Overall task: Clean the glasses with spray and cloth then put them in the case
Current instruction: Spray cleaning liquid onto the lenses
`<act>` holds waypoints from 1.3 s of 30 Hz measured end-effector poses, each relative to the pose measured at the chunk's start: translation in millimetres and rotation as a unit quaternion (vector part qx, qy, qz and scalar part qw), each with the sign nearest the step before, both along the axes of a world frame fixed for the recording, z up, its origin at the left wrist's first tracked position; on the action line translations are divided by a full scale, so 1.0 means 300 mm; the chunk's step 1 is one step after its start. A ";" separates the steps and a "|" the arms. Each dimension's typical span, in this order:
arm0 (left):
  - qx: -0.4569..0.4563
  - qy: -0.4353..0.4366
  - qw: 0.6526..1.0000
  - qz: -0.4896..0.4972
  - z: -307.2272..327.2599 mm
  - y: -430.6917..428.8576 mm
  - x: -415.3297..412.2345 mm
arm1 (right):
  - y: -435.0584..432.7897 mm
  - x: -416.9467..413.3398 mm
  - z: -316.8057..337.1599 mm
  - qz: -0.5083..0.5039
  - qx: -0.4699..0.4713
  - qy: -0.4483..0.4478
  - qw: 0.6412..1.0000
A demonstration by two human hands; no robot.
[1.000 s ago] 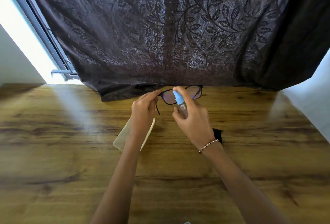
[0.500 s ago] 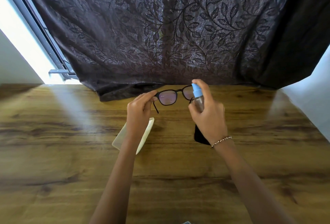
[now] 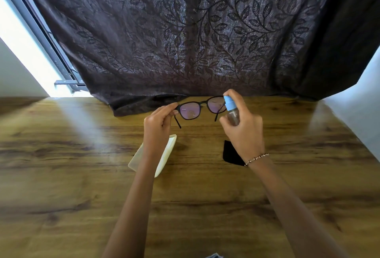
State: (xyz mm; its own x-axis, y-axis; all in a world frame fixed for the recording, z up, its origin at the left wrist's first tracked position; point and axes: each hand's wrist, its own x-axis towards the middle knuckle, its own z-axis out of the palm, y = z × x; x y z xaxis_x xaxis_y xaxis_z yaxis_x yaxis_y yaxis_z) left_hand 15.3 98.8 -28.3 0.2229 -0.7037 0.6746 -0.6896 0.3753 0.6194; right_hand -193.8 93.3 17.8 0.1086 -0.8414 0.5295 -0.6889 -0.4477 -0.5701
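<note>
Black-framed glasses [image 3: 191, 110] hang above the wooden table [image 3: 61, 175], temples unfolded. My left hand [image 3: 157, 123] pinches their left hinge. My right hand [image 3: 243, 128] grips a small clear spray bottle [image 3: 231, 109] with a light blue top, index finger on the nozzle, right beside the right lens. Small droplets show on the left lens. A pale, cream-coloured case [image 3: 166, 155] lies on the table under my left forearm. A black cloth [image 3: 229, 153] lies flat under my right wrist, partly hidden.
A dark leaf-patterned curtain [image 3: 185, 42] hangs along the table's far edge, its hem resting on the wood. A bright window frame [image 3: 41, 38] is at the far left, a white wall [image 3: 362, 101] at the right.
My right hand with the spray bottle moved from the left lens rightward to the right lens. The glasses shifted slightly left and lower, and droplets now show on the left lens.
</note>
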 end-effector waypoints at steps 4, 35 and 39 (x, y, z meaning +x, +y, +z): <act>0.001 0.004 1.000 0.002 0.001 -0.003 0.000 | -0.001 -0.009 -0.006 0.018 -0.004 0.028 0.999; 0.016 0.000 1.000 -0.008 -0.008 0.009 -0.013 | -0.140 -0.097 -0.106 -0.058 0.040 -0.129 0.989; 0.013 0.000 1.000 -0.004 -0.008 0.011 -0.014 | -0.224 -0.145 -0.220 -0.046 0.150 -0.133 0.979</act>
